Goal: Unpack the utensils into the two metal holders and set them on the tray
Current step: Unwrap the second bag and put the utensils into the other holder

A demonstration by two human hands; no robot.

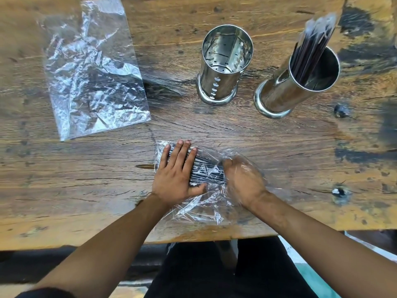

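At the near edge of the wooden surface [236,134], a clear plastic bag [204,208] lies with a bundle of dark utensils [205,168] inside it. Left hand [175,175] lies flat on the bag's left end, fingers spread and extended, thumb tucked against the bundle's near side; it presses down rather than wrapping, so its grip is wide. Right hand [242,180] is inside the bag, seen through the film, curled at the right end of the bundle. It's motion-blurred, so cannot tell if that grip is actually closed on the utensils.

Further back, two metal holders stand upright, well apart from the hands. The left holder [223,67] is empty, with perforated walls and base visible inside. The right holder [296,82] has a batch of dark sticks [311,46] leaning toward its far-left side, their upper ends sticking out well above the rim, tips blurred and pale.

Far left, a second clear bag [92,72] lies flat, crumpled and empty, apart from everything else.

The person sits at the surface, dark trousers visible below the edge. Both forearms are bare.
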